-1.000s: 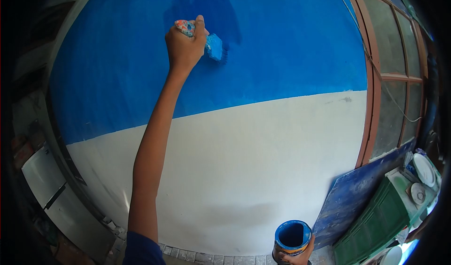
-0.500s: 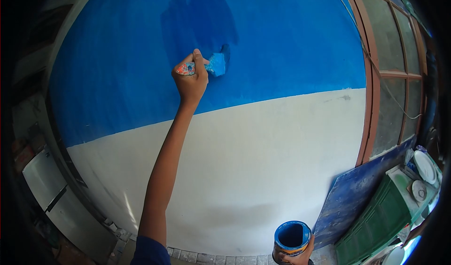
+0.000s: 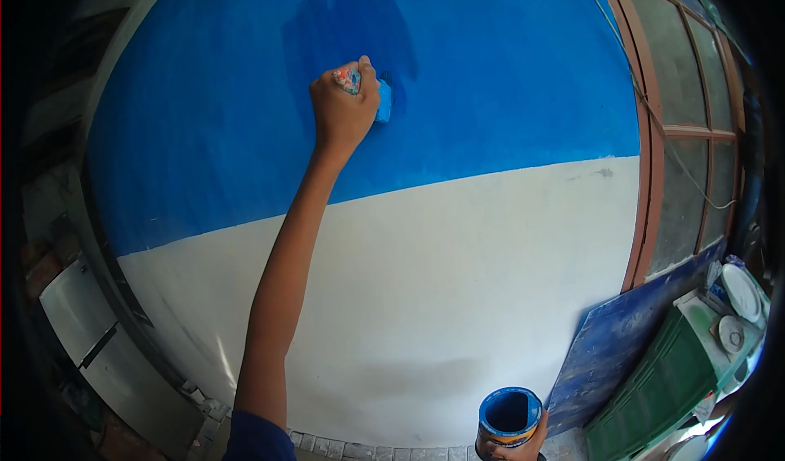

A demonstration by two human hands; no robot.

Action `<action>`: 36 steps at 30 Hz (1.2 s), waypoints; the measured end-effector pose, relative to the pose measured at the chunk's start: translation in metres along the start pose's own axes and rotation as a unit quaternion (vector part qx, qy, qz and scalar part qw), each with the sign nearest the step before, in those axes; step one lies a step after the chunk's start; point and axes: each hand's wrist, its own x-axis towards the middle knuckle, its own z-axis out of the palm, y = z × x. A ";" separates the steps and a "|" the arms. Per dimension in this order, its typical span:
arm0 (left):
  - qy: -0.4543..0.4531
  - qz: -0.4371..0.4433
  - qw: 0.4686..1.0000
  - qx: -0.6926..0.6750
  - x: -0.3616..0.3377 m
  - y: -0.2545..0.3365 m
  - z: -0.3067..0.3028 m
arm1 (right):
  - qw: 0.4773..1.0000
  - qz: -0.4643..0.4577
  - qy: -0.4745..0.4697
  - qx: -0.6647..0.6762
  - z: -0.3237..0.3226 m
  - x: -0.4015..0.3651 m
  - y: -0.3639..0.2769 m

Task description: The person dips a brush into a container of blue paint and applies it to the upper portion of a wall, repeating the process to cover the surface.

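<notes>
My left hand point(image 3: 345, 109) is closed around the handle of a paintbrush point(image 3: 383, 101), its arm stretched up across the wall. The paint-specked handle end sticks out of my fist, and the blue-coated brush head touches or nearly touches the blue upper part of the wall point(image 3: 507, 85). Around and above the brush lies a darker blue patch point(image 3: 360, 28) of paint. Low in the view, my right hand point(image 3: 527, 445) grips a paint can point(image 3: 491, 428) from its right side. The can's mouth faces up, its rim is smeared blue, and dark blue shows inside.
Below the blue, the wall is white point(image 3: 441, 281). To the right are a brown-framed window point(image 3: 646, 191) with a hanging cable, a blue-stained board point(image 3: 597, 346) and a green cabinet point(image 3: 654, 379) with dishes on top. A silver refrigerator point(image 3: 123, 363) stands at the lower left.
My left hand has moved slightly up and to the right and turned, so less of the brush head shows. My right hand and the paint can have hardly moved.
</notes>
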 end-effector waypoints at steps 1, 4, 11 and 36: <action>-0.006 -0.005 1.000 0.001 0.002 -0.001 -0.002 | 1.000 0.002 0.000 0.002 0.000 0.000 -0.001; -0.039 -0.099 0.994 -0.037 0.032 0.003 -0.011 | 1.000 0.005 -0.003 0.014 -0.003 0.001 -0.005; -0.015 -0.072 0.996 -0.047 0.065 -0.004 -0.008 | 0.996 0.082 -0.024 0.023 -0.009 0.001 -0.012; -0.007 -0.008 0.997 0.082 0.104 -0.010 0.022 | 0.997 -0.019 0.070 -0.010 0.002 -0.020 0.063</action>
